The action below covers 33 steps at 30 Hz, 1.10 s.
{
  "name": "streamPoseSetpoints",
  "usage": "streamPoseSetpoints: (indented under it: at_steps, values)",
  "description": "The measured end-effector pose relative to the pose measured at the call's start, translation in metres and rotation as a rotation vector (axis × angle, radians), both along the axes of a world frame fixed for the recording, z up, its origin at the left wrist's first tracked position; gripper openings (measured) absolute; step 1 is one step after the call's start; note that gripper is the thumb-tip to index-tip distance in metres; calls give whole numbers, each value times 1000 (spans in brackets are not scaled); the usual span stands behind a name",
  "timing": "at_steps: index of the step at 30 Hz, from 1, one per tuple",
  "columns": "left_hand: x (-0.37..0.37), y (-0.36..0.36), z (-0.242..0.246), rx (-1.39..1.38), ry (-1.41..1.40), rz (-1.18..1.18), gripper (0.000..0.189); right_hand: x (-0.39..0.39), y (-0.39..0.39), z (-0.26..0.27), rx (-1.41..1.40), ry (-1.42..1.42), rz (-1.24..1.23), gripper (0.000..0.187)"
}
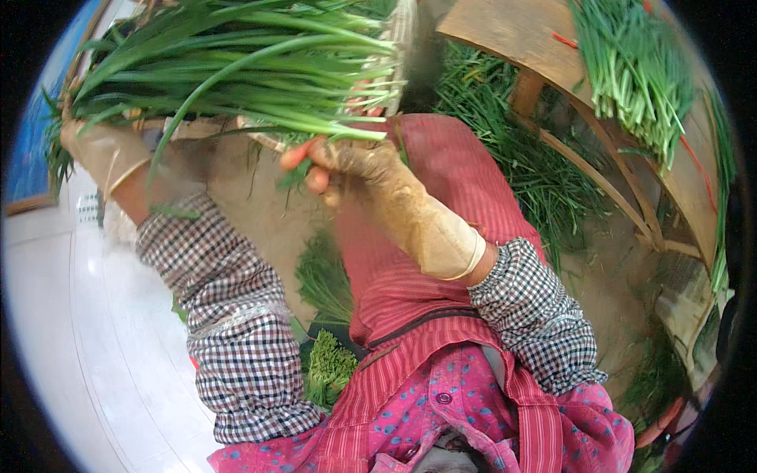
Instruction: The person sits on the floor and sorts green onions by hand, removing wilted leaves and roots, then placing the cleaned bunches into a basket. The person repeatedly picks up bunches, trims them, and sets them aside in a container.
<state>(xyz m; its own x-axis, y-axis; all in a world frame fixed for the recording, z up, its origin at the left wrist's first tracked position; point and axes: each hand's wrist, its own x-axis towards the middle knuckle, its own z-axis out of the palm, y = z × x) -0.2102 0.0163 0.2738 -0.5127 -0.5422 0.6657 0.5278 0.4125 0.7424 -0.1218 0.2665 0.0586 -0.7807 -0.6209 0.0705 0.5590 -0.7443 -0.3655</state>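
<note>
A large bunch of long green garlic chives [248, 77] spans the upper left, pale stem ends to the right. My left hand [103, 148], in a cream glove, grips the leafy end; its fingers are mostly hidden by the leaves. Just below the stem ends is my right hand [384, 183], in a soiled cream glove with bare fingertips showing. Its fingers are curled together around small green leaf scraps [295, 175]. Some blur covers both the bunch and the hands.
A curved wooden bench [508, 29] at upper right carries a chive bunch [636, 88] and red ties [701, 165]. Loose leaves [532, 148] litter the floor beneath it. Another green bunch [331, 360] lies beside my lap. White floor tiles [118, 343] extend at left.
</note>
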Motion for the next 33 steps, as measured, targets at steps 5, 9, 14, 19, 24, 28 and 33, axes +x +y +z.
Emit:
streamPoseSetpoints:
  at_steps: [5, 9, 14, 19, 24, 28, 33]
  values:
    - [7, 23, -7, -264, -138, 156, 37, -4, 31, 12, 242, 5, 20, 18]
    - [6, 29, -2, 68, -109, -68, 34, -9, 64, 3, 557, 220, 104, 9]
    - [6, 34, 7, 112, -151, -24, 26, -23, 96, -36, 973, 916, -100, 13]
    - [10, 35, 14, 158, -171, -79, 20, -57, 134, -66, 2256, 1208, -346, 29]
    - [12, 39, 5, 22, -145, 0, 21, -67, 117, -39, 1002, 615, -517, 27]
    - [14, 46, 0, 1, -101, -141, 23, -68, 100, -5, 694, 261, -182, 22]
    - [15, 46, -3, -100, -82, -99, 22, -63, 100, 7, 610, 246, -83, 19]
